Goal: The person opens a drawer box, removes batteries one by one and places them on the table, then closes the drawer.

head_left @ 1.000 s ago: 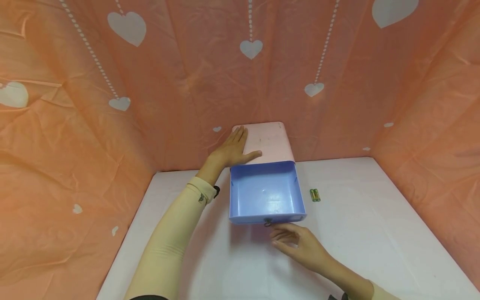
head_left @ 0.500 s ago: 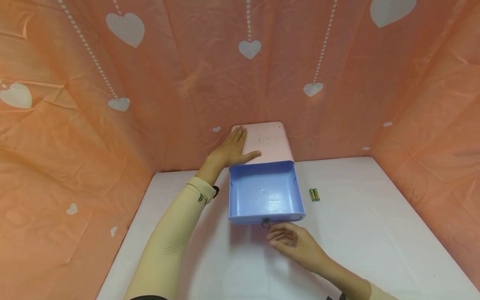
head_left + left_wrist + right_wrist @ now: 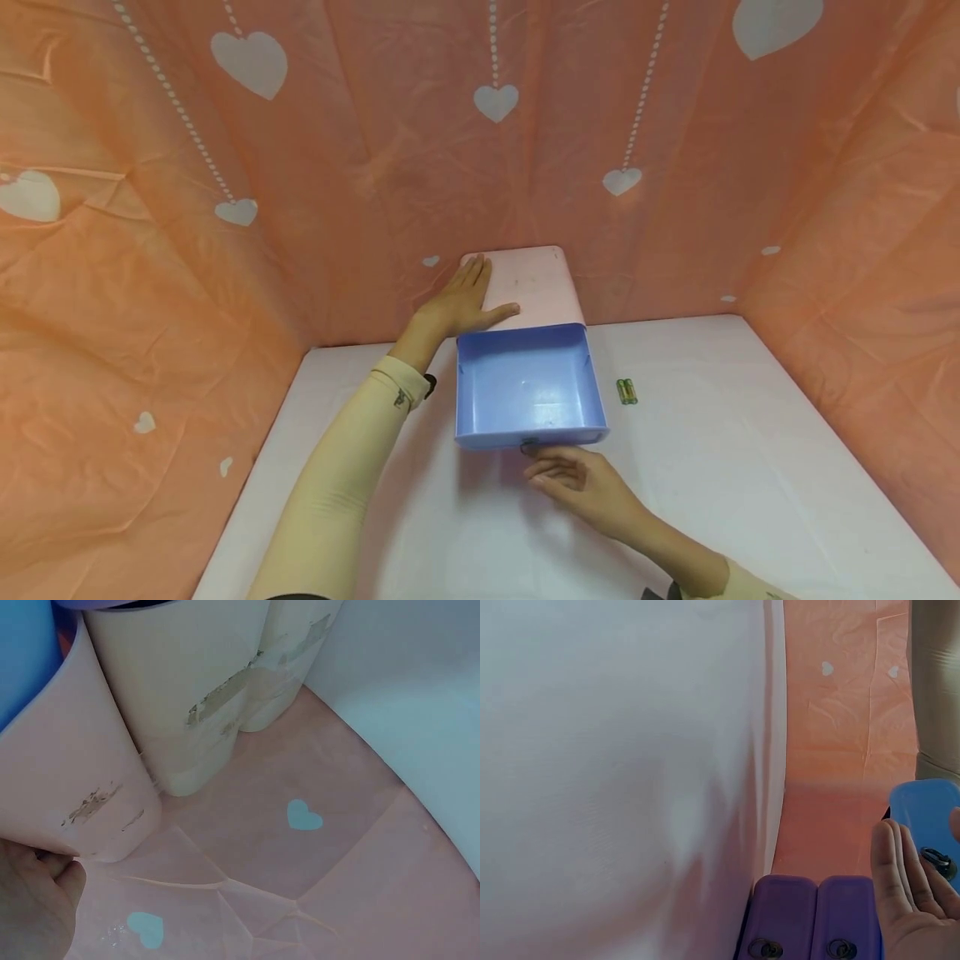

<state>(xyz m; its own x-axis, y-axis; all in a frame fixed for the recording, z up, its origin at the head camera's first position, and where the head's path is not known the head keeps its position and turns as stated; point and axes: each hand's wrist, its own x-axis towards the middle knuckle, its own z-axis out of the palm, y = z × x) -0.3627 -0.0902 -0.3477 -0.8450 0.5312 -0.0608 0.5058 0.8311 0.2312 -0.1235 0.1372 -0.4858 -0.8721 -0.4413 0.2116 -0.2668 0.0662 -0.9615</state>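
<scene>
A pink cabinet [image 3: 528, 287] stands against the back curtain with its blue drawer [image 3: 525, 392] pulled out; nothing lies inside the drawer. My left hand [image 3: 457, 308] rests flat on the cabinet's top left, fingers straight and thumb spread. At the drawer's front, my right hand [image 3: 585, 487] has its fingertips by the dark ring pull [image 3: 528, 447], fingers partly bent. The right wrist view shows the right hand [image 3: 915, 900] beside the blue front [image 3: 926, 814] and its ring [image 3: 939, 862]; whether a finger hooks the ring is unclear.
Two green batteries [image 3: 627, 392] lie on the white table [image 3: 720, 433] right of the drawer. Lower purple drawer fronts [image 3: 780, 915] with rings show in the right wrist view. Orange curtains [image 3: 390, 167] with hearts enclose the back and sides.
My right hand has shifted slightly left along the drawer front, closer to the ring pull. The left hand and the drawer stay as they were.
</scene>
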